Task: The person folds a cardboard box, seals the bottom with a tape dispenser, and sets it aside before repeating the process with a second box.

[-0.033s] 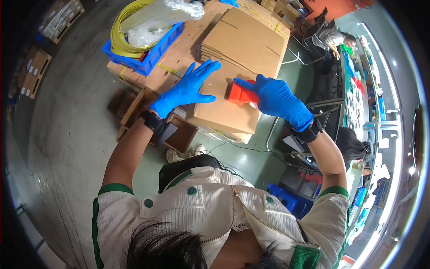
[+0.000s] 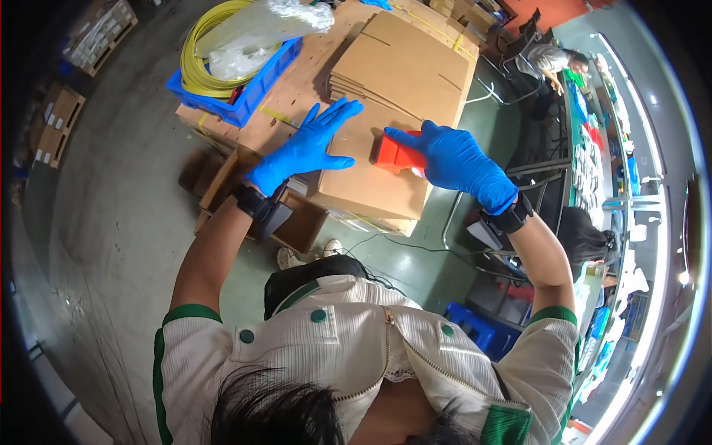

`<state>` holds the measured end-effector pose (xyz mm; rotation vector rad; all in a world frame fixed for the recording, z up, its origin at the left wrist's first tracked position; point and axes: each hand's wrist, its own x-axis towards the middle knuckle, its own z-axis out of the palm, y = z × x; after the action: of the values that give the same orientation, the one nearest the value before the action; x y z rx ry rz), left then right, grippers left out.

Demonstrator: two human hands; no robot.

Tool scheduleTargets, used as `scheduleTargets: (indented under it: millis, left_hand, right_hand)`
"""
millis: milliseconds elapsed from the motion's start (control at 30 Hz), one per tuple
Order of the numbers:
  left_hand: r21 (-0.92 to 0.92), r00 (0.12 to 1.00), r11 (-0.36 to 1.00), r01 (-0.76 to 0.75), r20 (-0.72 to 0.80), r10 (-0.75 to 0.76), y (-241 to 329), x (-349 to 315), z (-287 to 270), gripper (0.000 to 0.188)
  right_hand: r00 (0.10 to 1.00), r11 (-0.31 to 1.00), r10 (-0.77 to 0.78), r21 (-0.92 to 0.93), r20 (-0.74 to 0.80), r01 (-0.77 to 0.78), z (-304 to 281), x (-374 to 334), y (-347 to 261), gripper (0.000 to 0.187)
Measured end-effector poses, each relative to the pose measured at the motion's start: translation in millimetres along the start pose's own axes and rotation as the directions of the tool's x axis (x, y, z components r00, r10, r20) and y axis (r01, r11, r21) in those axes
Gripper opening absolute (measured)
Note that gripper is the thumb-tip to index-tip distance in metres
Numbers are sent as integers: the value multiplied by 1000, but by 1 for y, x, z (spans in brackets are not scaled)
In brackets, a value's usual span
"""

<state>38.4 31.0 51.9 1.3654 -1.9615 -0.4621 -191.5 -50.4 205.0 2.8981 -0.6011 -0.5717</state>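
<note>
Moved since the earlier frame, head view: almost nothing; the scene sits a touch further left, both hands keeping their pose.
Left hand: blue-gloved (image 2: 300, 152), fingers spread apart over the left side of the brown carton (image 2: 371, 194); whether it presses the cardboard I cannot tell.
Right hand: blue-gloved (image 2: 461, 165), clamped on the red tool (image 2: 393, 154), index finger stretched along it.
Red tool: on the carton's top, toward its right side.
Cardboard sheets (image 2: 415, 55): stacked just beyond the carton.
Blue crate (image 2: 236, 113): beyond the left hand, holding a yellow coil (image 2: 190, 63).
</note>
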Motion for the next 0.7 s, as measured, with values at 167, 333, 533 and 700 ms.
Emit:
scheduleTargets:
  millis: [167, 333, 533, 700]
  left_hand:
    - [43, 999, 999, 2, 38, -4, 4, 5, 0, 91]
    - [28, 1000, 1000, -11, 15, 11, 2, 5, 2, 89]
    - [25, 996, 1000, 6, 86, -8, 2, 6, -4, 91]
    - [72, 992, 997, 4, 125, -13, 4, 7, -8, 92]
  right_hand:
    - [1000, 1000, 21, 15, -17, -21, 11, -11, 9, 72]
    - [999, 1000, -7, -19, -34, 6, 22, -36, 24, 76]
    - [991, 996, 51, 73, -124, -42, 52, -63, 44, 78]
    - [950, 956, 118, 293, -288, -29, 91, -75, 50, 80]
